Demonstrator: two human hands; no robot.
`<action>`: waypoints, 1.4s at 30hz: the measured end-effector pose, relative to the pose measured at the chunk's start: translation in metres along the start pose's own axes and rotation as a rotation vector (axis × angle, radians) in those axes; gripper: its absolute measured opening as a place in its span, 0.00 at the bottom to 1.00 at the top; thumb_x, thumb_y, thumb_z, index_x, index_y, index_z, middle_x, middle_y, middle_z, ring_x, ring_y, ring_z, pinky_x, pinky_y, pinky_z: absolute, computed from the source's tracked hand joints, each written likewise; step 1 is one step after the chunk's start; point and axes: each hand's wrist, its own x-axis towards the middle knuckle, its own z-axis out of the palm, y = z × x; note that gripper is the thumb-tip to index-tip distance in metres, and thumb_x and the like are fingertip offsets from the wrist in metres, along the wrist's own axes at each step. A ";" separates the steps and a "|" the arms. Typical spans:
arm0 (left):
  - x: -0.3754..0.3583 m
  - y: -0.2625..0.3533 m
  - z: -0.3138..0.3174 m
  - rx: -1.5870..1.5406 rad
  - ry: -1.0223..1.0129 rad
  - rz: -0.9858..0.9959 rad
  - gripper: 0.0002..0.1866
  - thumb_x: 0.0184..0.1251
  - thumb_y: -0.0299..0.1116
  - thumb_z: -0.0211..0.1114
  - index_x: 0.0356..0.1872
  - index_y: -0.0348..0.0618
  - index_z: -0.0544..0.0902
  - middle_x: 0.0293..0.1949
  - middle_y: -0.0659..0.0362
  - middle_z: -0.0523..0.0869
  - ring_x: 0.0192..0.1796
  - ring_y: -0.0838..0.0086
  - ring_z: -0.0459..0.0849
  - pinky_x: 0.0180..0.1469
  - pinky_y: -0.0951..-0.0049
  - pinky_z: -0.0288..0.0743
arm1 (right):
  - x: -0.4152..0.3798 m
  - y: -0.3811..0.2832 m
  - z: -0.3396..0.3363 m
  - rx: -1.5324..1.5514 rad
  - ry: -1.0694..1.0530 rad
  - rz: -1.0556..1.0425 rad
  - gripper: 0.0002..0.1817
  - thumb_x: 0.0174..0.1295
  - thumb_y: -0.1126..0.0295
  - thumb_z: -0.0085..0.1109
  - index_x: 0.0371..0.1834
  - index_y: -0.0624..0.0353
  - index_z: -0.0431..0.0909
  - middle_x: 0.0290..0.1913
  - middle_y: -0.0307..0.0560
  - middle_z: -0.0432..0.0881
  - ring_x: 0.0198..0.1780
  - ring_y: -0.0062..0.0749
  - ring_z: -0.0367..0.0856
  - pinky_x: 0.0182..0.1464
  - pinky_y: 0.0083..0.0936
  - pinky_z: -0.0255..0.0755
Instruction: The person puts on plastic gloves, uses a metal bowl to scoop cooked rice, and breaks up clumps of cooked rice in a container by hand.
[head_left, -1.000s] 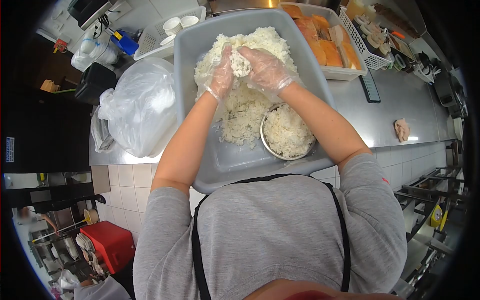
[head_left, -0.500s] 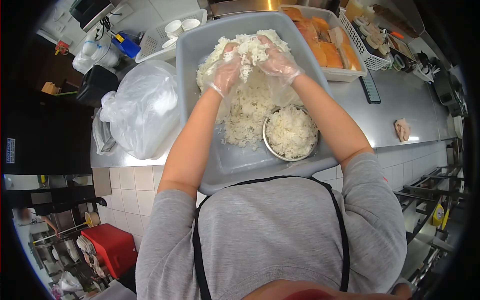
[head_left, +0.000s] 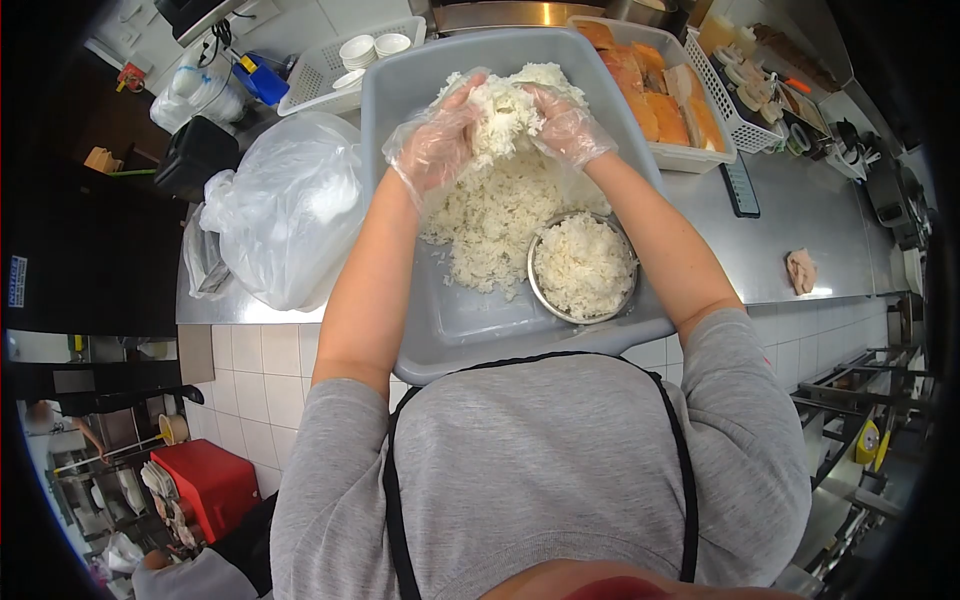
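In plastic gloves, my left hand [head_left: 440,140] and my right hand [head_left: 568,128] cup a clump of white cooked rice [head_left: 502,115] from either side. They hold it over the far part of a large grey tub [head_left: 450,325]. Loose rice [head_left: 490,220] spreads across the tub's bottom beneath and behind my hands. A round metal bowl [head_left: 582,321] heaped with rice sits in the tub's near right part, close to my right forearm. Some of my fingertips are hidden by the rice.
Left of the tub lies a filled clear plastic bag [head_left: 285,215]; behind it a white basket [head_left: 305,85] holds small white cups. At the back right stands a container [head_left: 690,158] of orange fish pieces. A phone [head_left: 740,188] and a crumpled cloth [head_left: 801,271] rest on the steel counter.
My left hand has moved left and turned to the clump's side. The rice between my hands is gathered into a more compact clump. The view has shifted slightly.
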 end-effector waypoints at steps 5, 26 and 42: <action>0.001 -0.003 -0.001 0.235 0.086 0.047 0.25 0.59 0.23 0.59 0.60 0.47 0.68 0.52 0.59 0.76 0.52 0.75 0.76 0.51 0.74 0.74 | -0.019 -0.038 -0.016 -0.148 0.062 -0.125 0.21 0.53 0.70 0.57 0.54 0.50 0.71 0.46 0.48 0.79 0.49 0.43 0.77 0.50 0.32 0.70; 0.008 -0.027 -0.003 0.538 0.192 -0.006 0.27 0.61 0.25 0.56 0.61 0.34 0.58 0.52 0.51 0.71 0.54 0.66 0.76 0.53 0.67 0.76 | -0.023 -0.039 0.001 -0.098 -0.050 -0.219 0.35 0.53 0.71 0.61 0.67 0.43 0.60 0.64 0.52 0.65 0.62 0.49 0.66 0.62 0.39 0.63; 0.013 -0.027 0.014 0.675 0.385 0.124 0.23 0.55 0.25 0.60 0.54 0.39 0.67 0.40 0.56 0.79 0.34 0.75 0.80 0.29 0.76 0.79 | -0.017 -0.034 0.004 -0.130 0.138 -0.182 0.24 0.54 0.61 0.58 0.56 0.51 0.70 0.51 0.51 0.78 0.52 0.48 0.76 0.53 0.34 0.70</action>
